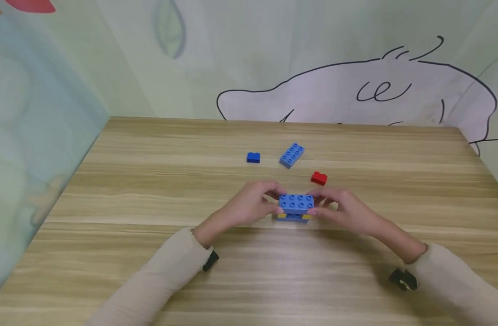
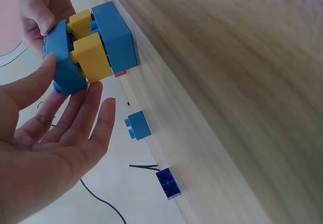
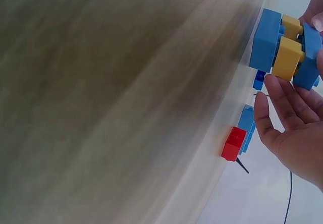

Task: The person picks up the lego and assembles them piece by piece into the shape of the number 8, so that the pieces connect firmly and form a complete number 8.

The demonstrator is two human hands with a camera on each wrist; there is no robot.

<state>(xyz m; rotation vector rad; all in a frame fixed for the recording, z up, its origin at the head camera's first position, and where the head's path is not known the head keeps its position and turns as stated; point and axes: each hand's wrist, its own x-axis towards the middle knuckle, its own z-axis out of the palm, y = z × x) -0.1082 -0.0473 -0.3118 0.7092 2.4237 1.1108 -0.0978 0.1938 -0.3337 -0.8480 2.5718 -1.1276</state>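
Between both hands stands a small stack of toy building bricks. Its upper blue brick (image 1: 296, 203) shows rows of studs on top. Two yellow bricks (image 2: 92, 57) sit side by side under it, with a gap between them. A lower blue brick (image 3: 265, 42) forms the base on the table. My left hand (image 1: 253, 203) pinches the left end of the upper blue brick between thumb and fingers. At the opposite end, my right hand (image 1: 350, 210) grips the same brick, its thumb in front and fingers behind.
Beyond the stack lie a small dark blue brick (image 1: 253, 157), a longer light blue brick (image 1: 292, 155) and a small red brick (image 1: 319, 178), the red one closest to the right hand. The wood-grain table (image 1: 151, 190) ends at a wall with printed drawings (image 1: 355, 90).
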